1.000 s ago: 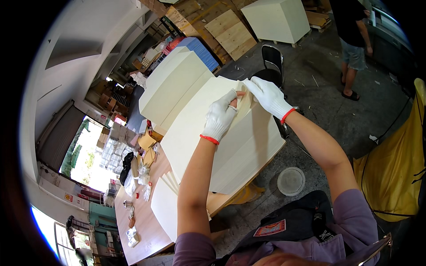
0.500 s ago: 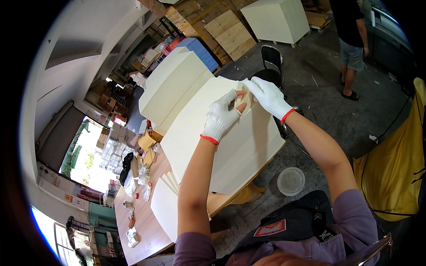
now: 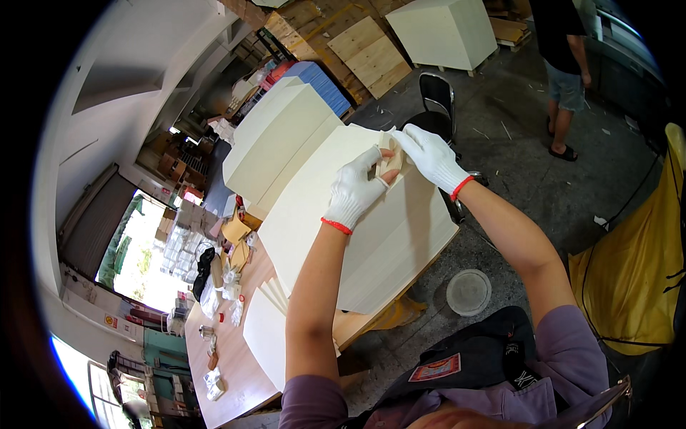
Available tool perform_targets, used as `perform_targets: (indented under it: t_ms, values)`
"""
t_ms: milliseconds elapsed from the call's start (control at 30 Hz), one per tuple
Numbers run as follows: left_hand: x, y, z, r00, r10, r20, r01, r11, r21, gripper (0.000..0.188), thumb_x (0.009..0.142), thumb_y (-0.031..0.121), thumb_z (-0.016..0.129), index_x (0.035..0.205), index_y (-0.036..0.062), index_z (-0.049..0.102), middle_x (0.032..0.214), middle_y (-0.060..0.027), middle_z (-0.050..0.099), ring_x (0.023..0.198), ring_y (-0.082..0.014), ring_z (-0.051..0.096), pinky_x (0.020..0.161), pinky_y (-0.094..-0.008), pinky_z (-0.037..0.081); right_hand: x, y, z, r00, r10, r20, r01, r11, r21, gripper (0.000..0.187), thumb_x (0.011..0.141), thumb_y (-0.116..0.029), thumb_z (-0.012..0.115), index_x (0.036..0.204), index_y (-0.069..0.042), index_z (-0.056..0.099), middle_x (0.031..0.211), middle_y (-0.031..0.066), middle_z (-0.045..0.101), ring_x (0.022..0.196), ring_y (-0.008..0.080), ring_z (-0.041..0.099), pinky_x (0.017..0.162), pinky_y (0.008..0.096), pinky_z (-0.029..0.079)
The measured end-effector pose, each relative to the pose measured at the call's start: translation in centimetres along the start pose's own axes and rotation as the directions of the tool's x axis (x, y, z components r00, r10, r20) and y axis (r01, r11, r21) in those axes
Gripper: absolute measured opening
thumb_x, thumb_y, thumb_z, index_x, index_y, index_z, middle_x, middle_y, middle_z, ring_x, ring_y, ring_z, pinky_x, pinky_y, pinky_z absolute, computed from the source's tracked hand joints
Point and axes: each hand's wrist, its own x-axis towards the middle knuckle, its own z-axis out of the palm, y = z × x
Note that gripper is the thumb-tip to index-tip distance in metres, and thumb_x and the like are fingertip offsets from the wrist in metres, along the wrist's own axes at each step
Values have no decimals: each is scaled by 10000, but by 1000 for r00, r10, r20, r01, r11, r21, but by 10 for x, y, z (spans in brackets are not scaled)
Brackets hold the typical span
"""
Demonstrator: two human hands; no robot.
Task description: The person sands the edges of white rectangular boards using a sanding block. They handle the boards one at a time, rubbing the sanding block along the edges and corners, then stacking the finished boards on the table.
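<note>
Grey floor spread beyond the worktop, with a black chair standing near. On the worktop lay a thick stack of cream sheets, its far corner ruffled. Thumb and forefinger of the gloved left hand stood apart at that corner; the gloved right hand touched it, though I couldn't tell whether its fingers gripped any sheet.

See a chair at one o'clock, a person at two, yellow sheeting at three, shutter at nine.
</note>
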Motion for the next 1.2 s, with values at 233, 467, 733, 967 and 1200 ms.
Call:
perform_targets:
  t_ms: [233, 467, 733, 967, 1200]
  values:
    - [0, -4, 1, 1000, 25, -12, -25, 999, -22, 378, 953, 261, 779, 1303, 128, 727, 903, -62, 710, 826, -134, 655, 774, -336, 547, -1, -2, -1, 999, 46, 15, -46, 999, 2, 526, 1099, -533, 467, 981, -34, 586, 836, 228, 614, 847, 445, 631, 744, 499, 463]
    - [-2, 8, -7, 996, -52, 78, 52, 999, 4, 410, 1006, 238, 705, 1406, 151, 683, 972, -87, 723, 867, -162, 660, 844, -334, 547, -1, -2, -2, 998, 63, 18, -63, 998, -8, 543, 1093, -553, 468, 976, -36, 584, 843, 227, 623, 857, 439, 638, 749, 493, 470]
    - [-1, -11, 6, 992, 63, -110, -60, 998, 31, 419, 1047, 254, 601, 1466, 231, 605, 1103, -214, 755, 1010, -435, 724, 877, -500, 558, -3, 4, 4, 1000, -1, 7, 2, 998, -58, 452, 1086, -515, 501, 1020, -74, 578, 801, 201, 637, 799, 425, 647, 711, 515, 467]
    - [20, 0, 4, 1000, 20, -24, -13, 959, 282, 418, 1038, 309, 610, 1443, 207, 638, 1137, -193, 769, 1046, -410, 723, 890, -448, 561, -6, 2, 2, 1000, 9, 15, -9, 1000, 15, 407, 1086, -467, 511, 994, -75, 575, 784, 185, 640, 781, 413, 647, 694, 512, 461]
    - [10, -13, 8, 1000, 0, -18, 1, 1000, 24, 432, 972, 362, 725, 1357, 173, 678, 1173, -180, 771, 1070, -364, 741, 928, -445, 556, 0, 3, 1, 998, 63, 19, -63, 997, 43, 448, 1080, -475, 491, 969, -53, 590, 828, 190, 640, 821, 404, 642, 736, 481, 474]
